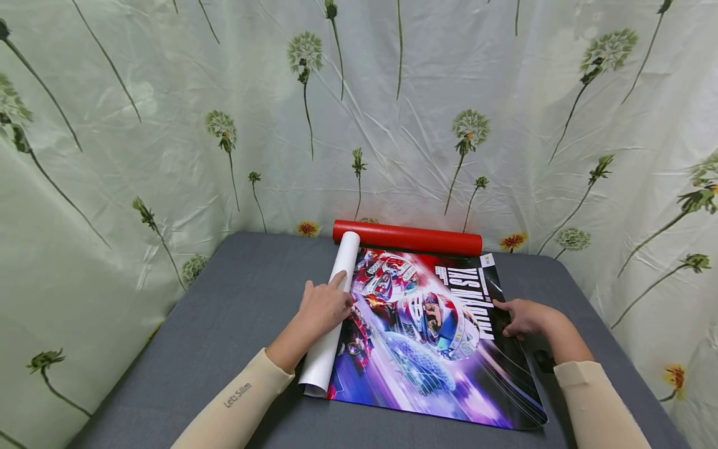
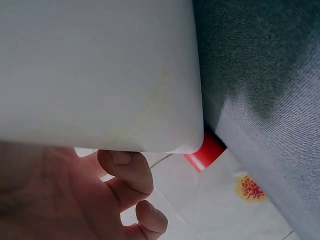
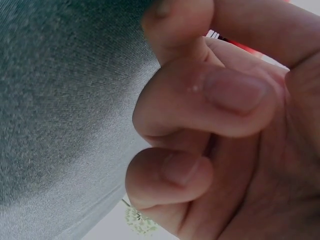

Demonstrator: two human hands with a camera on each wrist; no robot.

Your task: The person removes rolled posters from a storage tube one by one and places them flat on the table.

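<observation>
A glossy racing poster (image 1: 415, 330) with a helmeted driver printed on it lies on the grey surface. Its left side is still rolled into a white tube. My left hand (image 1: 325, 307) rests over this roll, index finger along the top and other fingers curled at its outer side; the left wrist view shows those fingers (image 2: 132, 175) beside the white back of the poster (image 2: 95, 70). At the right edge, my right hand (image 1: 530, 318) pinches the poster. The right wrist view shows curled fingers (image 3: 215, 100), but the pinched edge is mostly hidden there.
A red tube (image 1: 406, 237) lies across the back, just behind the poster's far edge. Beneath everything is a grey cloth-covered table (image 1: 224, 312). A pale curtain (image 1: 387, 112) with dandelion prints hangs behind and around the sides.
</observation>
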